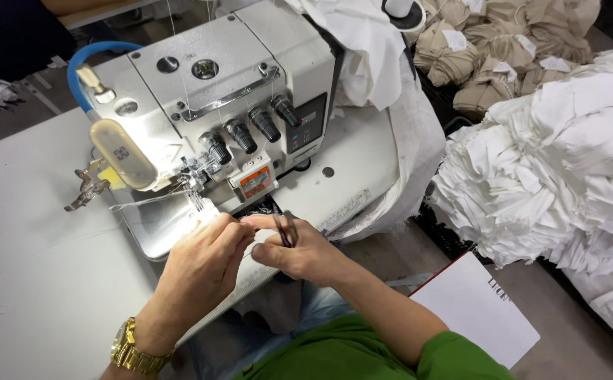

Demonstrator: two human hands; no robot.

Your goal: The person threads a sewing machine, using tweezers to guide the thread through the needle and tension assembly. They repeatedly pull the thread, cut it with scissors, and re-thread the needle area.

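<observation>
A white overlock sewing machine (236,91) with several black tension knobs stands on a white table (32,232). My left hand (204,264) is curled at the machine's front plate, fingertips pinched just below the needle area (195,193). My right hand (299,250) meets it from the right and holds small dark scissors (285,229), blades pointing away from me. What my left fingers pinch is too small to tell. A gold watch (134,348) sits on my left wrist.
A large heap of white fabric pieces (560,155) lies at the right, with beige folded pieces (496,49) behind it. White cloth (370,42) drapes over the machine's right side. A white card with a red edge (475,306) lies on the floor by my right elbow.
</observation>
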